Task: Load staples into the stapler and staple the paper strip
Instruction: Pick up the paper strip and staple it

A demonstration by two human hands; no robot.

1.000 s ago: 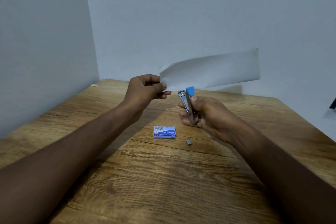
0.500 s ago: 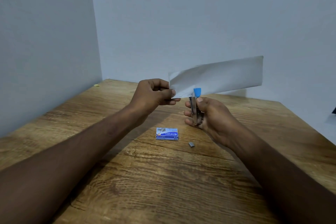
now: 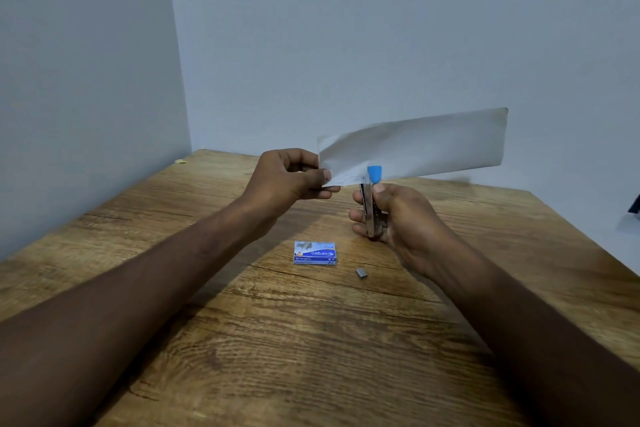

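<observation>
My left hand [image 3: 289, 177] pinches the left end of a long white paper strip [image 3: 415, 146], held up in the air and stretching to the right. A small metal stapler with a blue tip [image 3: 371, 199] stands upright in my right hand [image 3: 398, 215]. Its jaws sit around the strip's lower edge, just right of my left fingers. On the wooden table [image 3: 311, 340] below lie a blue staple box [image 3: 314, 252] and a small loose block of staples [image 3: 361, 273].
Grey walls close in the table at the back and on the left. A small yellowish scrap [image 3: 180, 161] lies at the far left corner. A dark object [image 3: 635, 206] shows at the right edge of view.
The stapler has come up to the paper's lower edge and its jaws now sit over the strip. The strip has shifted slightly right and levelled.
</observation>
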